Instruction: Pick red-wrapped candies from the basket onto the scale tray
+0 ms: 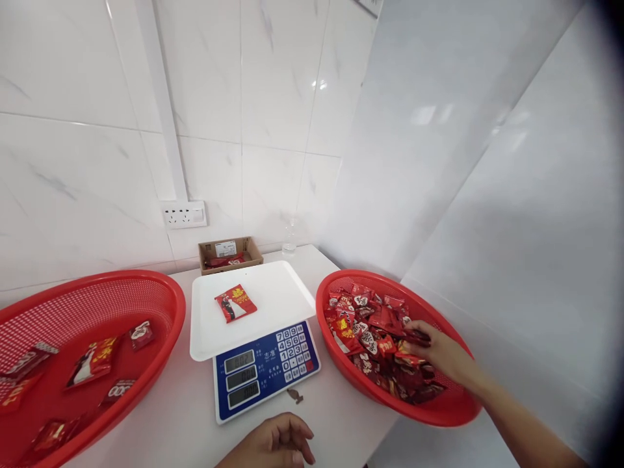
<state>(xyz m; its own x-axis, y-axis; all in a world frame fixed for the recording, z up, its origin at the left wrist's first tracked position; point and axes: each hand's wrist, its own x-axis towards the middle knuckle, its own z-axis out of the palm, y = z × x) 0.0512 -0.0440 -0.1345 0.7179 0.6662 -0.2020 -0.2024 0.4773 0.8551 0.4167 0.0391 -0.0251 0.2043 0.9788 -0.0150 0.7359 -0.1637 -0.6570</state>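
Observation:
My right hand [431, 351] reaches into the red plastic basket [390, 403] on the right, which is heaped with small red snack packets [370, 341]. Its fingers are closed on a dark red packet [416, 337], partly hidden by the hand. My left hand [280, 442] rests low in front of the digital scale [266, 370], loosely curled with fingers apart and nothing in them. One red-and-yellow packet [236, 303] with a printed figure in white lies on the scale's white tray [277, 286].
On the left stands another red basket [166, 325] with several scattered packets [95, 361]. Behind the tray sit a cardboard box [256, 253] holding red packets and a clear bottle [289, 242]. A small brown scrap [295, 394] lies before the scale. Walls close off the back and right.

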